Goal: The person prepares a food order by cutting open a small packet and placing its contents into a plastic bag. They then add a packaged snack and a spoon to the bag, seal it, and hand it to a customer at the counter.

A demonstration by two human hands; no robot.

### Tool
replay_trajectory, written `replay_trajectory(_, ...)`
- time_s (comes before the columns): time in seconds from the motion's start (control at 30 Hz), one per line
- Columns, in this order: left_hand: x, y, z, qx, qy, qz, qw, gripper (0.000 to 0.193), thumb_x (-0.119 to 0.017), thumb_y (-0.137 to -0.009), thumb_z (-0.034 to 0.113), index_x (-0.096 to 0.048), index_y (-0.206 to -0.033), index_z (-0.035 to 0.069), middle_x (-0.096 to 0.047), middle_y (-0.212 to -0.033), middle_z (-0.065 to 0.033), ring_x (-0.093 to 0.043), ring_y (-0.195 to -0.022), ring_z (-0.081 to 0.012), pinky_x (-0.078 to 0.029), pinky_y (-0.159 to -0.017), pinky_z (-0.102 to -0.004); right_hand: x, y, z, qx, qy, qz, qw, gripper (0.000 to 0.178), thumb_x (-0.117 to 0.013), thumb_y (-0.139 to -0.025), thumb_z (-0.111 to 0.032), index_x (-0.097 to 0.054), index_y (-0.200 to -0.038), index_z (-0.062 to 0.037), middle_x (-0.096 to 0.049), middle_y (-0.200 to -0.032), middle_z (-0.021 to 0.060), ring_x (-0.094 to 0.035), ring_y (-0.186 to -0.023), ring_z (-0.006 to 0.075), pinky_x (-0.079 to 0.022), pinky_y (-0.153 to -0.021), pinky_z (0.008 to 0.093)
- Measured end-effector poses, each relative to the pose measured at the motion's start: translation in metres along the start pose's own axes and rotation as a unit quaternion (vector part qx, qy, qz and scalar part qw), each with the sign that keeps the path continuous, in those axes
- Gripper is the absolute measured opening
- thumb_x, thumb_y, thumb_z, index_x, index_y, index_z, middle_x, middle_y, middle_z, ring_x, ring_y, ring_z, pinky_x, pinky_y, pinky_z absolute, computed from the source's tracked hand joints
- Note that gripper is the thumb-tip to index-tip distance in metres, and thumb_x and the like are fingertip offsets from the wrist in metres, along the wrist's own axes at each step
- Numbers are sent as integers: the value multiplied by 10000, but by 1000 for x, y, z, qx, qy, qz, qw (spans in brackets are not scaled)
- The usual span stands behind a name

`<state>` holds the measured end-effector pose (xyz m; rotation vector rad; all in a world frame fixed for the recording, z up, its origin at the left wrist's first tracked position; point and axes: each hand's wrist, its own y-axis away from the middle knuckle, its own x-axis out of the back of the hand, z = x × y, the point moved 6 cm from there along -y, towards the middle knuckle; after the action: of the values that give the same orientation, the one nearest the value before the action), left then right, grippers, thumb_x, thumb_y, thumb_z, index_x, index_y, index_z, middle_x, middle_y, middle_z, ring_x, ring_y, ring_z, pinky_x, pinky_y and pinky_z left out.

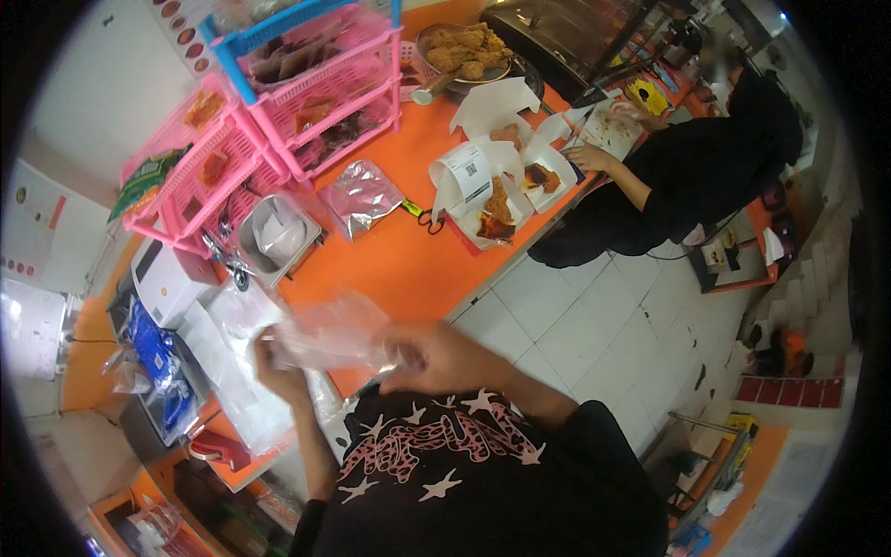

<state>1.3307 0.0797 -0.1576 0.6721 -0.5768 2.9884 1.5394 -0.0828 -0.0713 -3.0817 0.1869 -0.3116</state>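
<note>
Over the front edge of the counter, a clear plastic bag (336, 325) is stretched between my two hands, blurred by motion. My left hand (277, 360) is closed on its left end, and my right hand (425, 356) grips the other end, fingers curled. More thin clear plastic (255, 408) lies on the counter beside my left hand. Farther off on the right stand open white takeaway boxes (464, 176) with pieces of fried chicken (498, 206) inside. Near them lie black-handled scissors (430, 221) and a silver foil pouch (362, 197).
Pink stacked baskets (320, 107) stand at the back left of the orange counter (399, 278). A metal container (277, 237) and white printer (167, 283) are closer by. A bowl of fried chicken (464, 51) sits at the back. A person in black (668, 176) works on the right.
</note>
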Motion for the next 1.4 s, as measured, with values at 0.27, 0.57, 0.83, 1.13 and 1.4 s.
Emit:
replay_trajectory(0.27,110,-56,-169,222,-115,-62,966,601,-691,-866,227,-416,-1345,-10,-660,-944,-197,-618,-769,-250,-492,-750,-355,250,-40,221,-155,176,516,824,719,-756,-792,-419,-522,-1206,119,-626,-1103,198,-626,-969,277,-485,-871,349)
replay_trajectory(0.57,46,4,-74,220,72,-182,956,591,-705,-838,146,-465,-1366,33,-608,-1192,-129,-596,-1033,-217,-468,-885,-341,68,-32,256,-170,-67,297,937,296,-592,-947,-178,-592,-1170,17,-666,-1062,78,-610,-980,146,-481,-848,296)
replay_trajectory(0.83,-172,84,-147,252,210,-375,867,439,-696,-808,65,-539,-1204,-41,-689,-1010,-185,-685,-930,-253,-544,-802,-368,-67,-7,294,-301,56,35,951,317,-636,-883,-168,-598,-1121,37,-685,-1010,169,-658,-961,256,-488,-846,349)
replay_trajectory(1.13,-131,-14,-107,-10,-70,-69,995,439,-735,-745,89,-593,-1160,60,-592,-1130,-156,-563,-1015,-328,-470,-877,-406,-32,-11,284,-270,97,73,955,252,-646,-880,-112,-591,-1079,33,-697,-963,140,-678,-902,216,-515,-797,322)
replay_trajectory(1.4,-155,38,-115,-127,-140,-228,955,595,-722,-776,323,-523,-1279,77,-480,-1348,-136,-423,-1259,-334,-358,-1022,-475,49,-75,262,-106,369,230,894,532,-710,-829,-221,-499,-1259,11,-525,-1258,249,-499,-1197,344,-403,-993,425)
